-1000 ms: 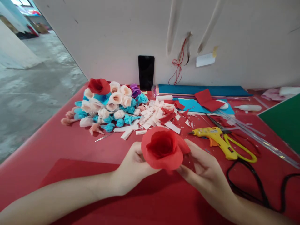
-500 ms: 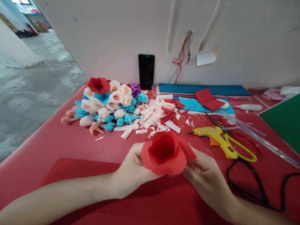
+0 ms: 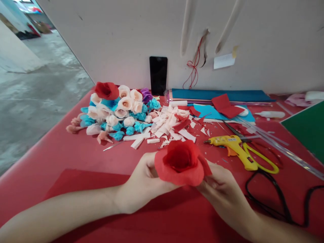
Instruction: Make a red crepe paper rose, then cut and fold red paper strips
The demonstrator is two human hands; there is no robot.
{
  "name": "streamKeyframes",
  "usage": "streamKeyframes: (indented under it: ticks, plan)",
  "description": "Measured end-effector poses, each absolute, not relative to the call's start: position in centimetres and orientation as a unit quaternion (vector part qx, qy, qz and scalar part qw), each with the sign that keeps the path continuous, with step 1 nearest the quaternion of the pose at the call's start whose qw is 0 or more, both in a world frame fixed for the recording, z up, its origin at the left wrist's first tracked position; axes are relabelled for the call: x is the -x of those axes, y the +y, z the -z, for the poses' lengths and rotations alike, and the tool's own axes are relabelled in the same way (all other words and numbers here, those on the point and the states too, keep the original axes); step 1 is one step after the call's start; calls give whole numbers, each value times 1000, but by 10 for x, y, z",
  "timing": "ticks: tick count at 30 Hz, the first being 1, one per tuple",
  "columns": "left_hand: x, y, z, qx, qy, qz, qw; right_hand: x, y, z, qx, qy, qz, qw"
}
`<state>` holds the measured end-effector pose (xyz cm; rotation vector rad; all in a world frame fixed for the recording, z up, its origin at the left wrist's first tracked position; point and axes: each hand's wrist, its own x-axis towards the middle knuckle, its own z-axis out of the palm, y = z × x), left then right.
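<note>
A red paper flower [image 3: 181, 163] is held up in front of me, its open cup facing my view. My left hand [image 3: 144, 182] is closed around its left side and base, the fingertips hidden behind the petals. On the other side, my right hand [image 3: 220, 189] pinches the flower's lower right edge, where a petal sticks out. The stem or base is hidden beneath the bloom. Under my hands lies a sheet of red paper [image 3: 83, 182] on the red table [image 3: 30, 172].
Several finished paper flowers [image 3: 113, 111] are heaped at the back left beside white paper scraps [image 3: 167, 123]. A yellow glue gun [image 3: 235, 148] and yellow-handled scissors [image 3: 263, 162] lie right, with a black cord [image 3: 280, 195]. A phone [image 3: 158, 76] leans against the wall.
The red flower has tilted and shifted slightly to the right between my hands. Both hands keep their grip and have hardly moved.
</note>
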<state>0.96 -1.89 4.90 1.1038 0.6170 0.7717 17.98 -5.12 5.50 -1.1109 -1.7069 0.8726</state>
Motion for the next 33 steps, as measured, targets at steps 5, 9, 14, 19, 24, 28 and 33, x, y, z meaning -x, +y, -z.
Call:
streamKeyframes:
  ticks: [5, 9, 14, 19, 24, 28, 33]
  plan:
    - [-10, -19, -51, -505, 285, -352, 735, -180, -51, -53, 461, -689, -355, 433]
    - [-11, -18, -51, -494, 289, -349, 742, -180, -52, -52, 451, -695, -365, 425]
    - [-12, -17, -51, -480, 293, -346, 751, -181, -51, -51, 416, -692, -397, 436]
    - [-15, -17, -52, -470, 287, -355, 756, -181, -50, -50, 413, -693, -411, 424]
    - [-16, -17, -49, -450, 281, -359, 768, -179, -53, -50, 437, -698, -397, 404]
    - [-16, -17, -45, -466, 269, -368, 758, -179, -55, -48, 434, -695, -408, 403]
    - [-16, -16, -44, -481, 284, -366, 744, -180, -55, -48, 427, -701, -424, 382]
